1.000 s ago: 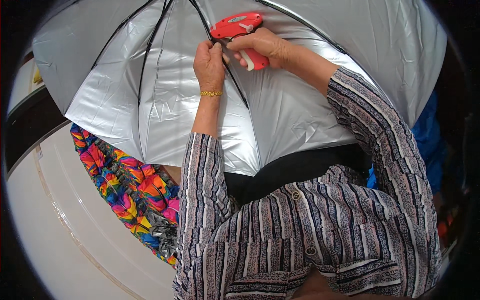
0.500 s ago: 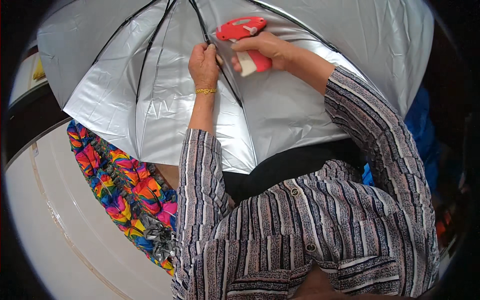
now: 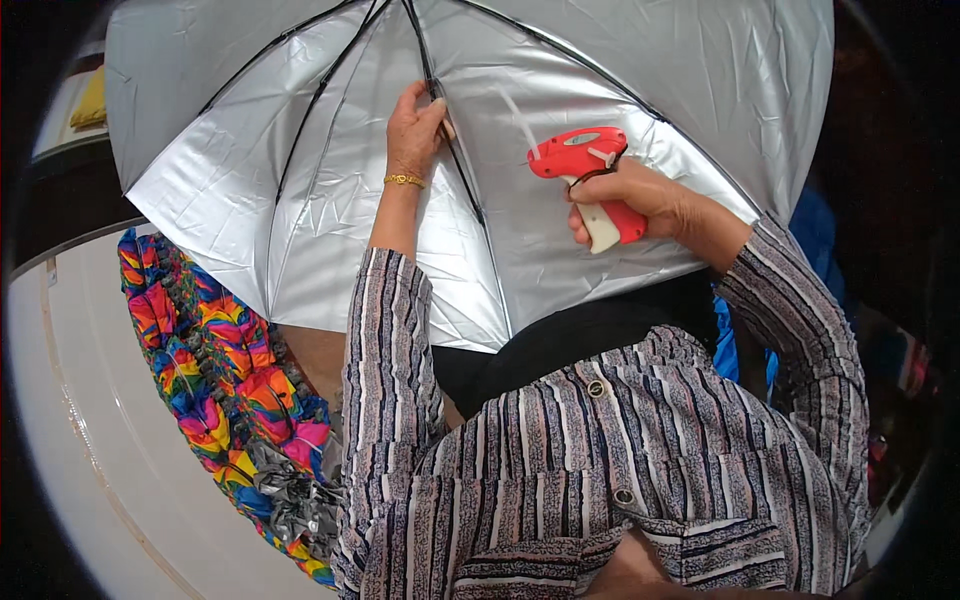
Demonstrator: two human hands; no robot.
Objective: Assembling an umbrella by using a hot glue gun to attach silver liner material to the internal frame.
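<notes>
An opened umbrella [image 3: 590, 90] spreads before me, its silver inner side and dark ribs facing up. My left hand [image 3: 415, 135] is closed on one black umbrella rib [image 3: 463, 178] near its joint, the thumb and fingers pinching it. To the right, my right hand [image 3: 630, 195] grips the white-and-red handle of a tagging gun [image 3: 580, 155], held above the silver cloth. A thin pale strip [image 3: 518, 120] sticks up from the gun's front end. The gun's tip is apart from the rib and from my left hand.
Several rainbow-coloured folded umbrellas [image 3: 230, 345] lie in a row at the lower left, beside a curved white surface [image 3: 100, 400]. Crumpled silver cloth [image 3: 295, 500] is by my left elbow. Something yellow [image 3: 90, 103] is at the far left, and blue material [image 3: 728, 340] hangs at the right.
My right hand has drawn the tagging gun away from the rib, to the right and toward me. The left hand stays on the rib, its fingers slightly loosened. The umbrella has shifted a little.
</notes>
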